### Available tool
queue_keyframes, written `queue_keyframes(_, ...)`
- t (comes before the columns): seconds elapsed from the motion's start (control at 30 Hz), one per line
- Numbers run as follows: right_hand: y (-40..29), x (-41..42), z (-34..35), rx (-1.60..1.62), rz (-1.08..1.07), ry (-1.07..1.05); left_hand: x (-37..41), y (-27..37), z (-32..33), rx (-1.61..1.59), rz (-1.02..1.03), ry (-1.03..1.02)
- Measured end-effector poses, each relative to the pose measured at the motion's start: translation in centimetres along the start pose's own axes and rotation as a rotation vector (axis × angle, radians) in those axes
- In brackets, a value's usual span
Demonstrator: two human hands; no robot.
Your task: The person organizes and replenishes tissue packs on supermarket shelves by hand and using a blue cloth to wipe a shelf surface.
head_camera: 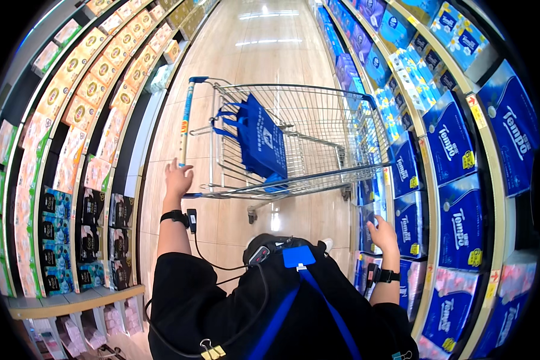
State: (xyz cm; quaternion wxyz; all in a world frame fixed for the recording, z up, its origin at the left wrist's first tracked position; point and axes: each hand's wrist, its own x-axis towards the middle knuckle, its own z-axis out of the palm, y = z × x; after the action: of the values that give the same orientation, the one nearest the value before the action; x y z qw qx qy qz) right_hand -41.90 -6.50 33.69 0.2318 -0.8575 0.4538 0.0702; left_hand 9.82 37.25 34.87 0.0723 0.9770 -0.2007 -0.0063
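Observation:
A wire shopping cart (pixel 315 175) stands crosswise in the aisle before me, its handle bar (pixel 186 121) on the left. Inside its basket leans a blue fabric tote bag (pixel 263 139) with white print and loop handles. My left hand (pixel 178 178) is at the near end of the handle bar, fingers spread and not wrapped around it; whether it touches the bar I cannot tell. My right hand (pixel 382 232) is raised beside the right shelf, near blue Tempo tissue packs (pixel 408 228), its fingers apart and nothing in it.
Shelves of orange tissue packs (pixel 91 89) and dark Foce packs (pixel 90 238) line the left side. On the right, shelves hold more large Tempo packs (pixel 460 225). Tiled floor (pixel 256 49) runs up the aisle between them. A black cable (pixel 198 245) hangs from my left wrist.

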Motion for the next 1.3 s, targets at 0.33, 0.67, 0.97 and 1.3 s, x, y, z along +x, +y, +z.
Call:
queue_keyframes(0.33,-21.1,-7.2,14.2,0.617,-0.133,-0.337,2.5,-4.4,4.2,-0.822,0.407,-0.062)
queue_keyframes(0.67,-34.9,-18.2,15.8,0.301,-0.384,-0.28,-8.1,-4.2,6.3,-1.001,0.241,0.118)
queue_keyframes(0.97,-29.5,-27.3,24.4,0.63,-0.164,-0.079,-26.6,-2.4,1.0,-0.539,0.482,-0.05)
queue_keyframes(1.3,-20.8,-34.4,24.7,0.366,0.278,0.068,-19.3,-6.6,-3.4,-0.153,1.108,0.493)
